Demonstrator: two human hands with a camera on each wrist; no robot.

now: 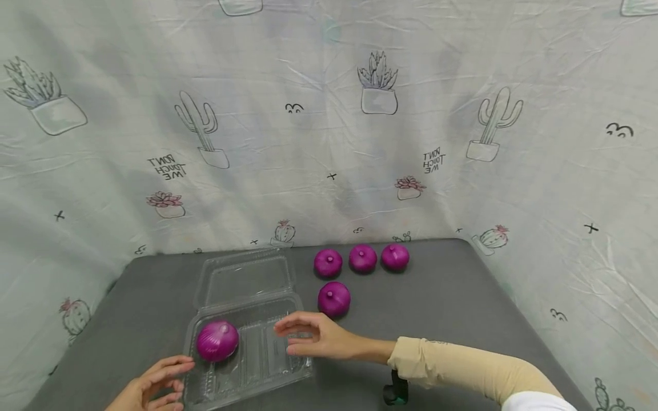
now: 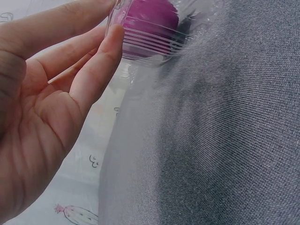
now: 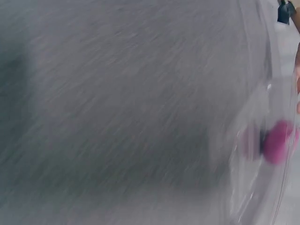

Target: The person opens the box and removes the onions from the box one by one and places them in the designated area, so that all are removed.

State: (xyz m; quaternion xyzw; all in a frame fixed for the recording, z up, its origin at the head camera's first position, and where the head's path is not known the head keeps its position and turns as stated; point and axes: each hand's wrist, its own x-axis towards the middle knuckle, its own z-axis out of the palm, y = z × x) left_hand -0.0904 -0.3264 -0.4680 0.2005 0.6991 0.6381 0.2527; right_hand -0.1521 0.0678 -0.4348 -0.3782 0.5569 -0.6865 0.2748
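A clear plastic clamshell container (image 1: pixel 252 371) lies on the table with its lid (image 1: pixel 245 279) folded back. One red onion (image 1: pixel 218 341) sits in the left part of its base. My left hand (image 1: pixel 156 385) is at the container's left edge with fingers loosely extended; in the left wrist view its fingertips (image 2: pixel 112 40) are right at the clear wall. Over the container's right side is my right hand (image 1: pixel 320 338), thumb and fingers apart and nothing between them. Just beyond it lies another red onion (image 1: pixel 334 299). The right wrist view is blurred and does not show the right hand.
Three more red onions, the left one (image 1: pixel 328 263) among them, stand in a row at the back of the grey table (image 1: pixel 432 308). Printed cloth (image 1: pixel 329 142) hangs behind and along both sides. A dark device (image 1: pixel 396 391) hangs under the right wrist.
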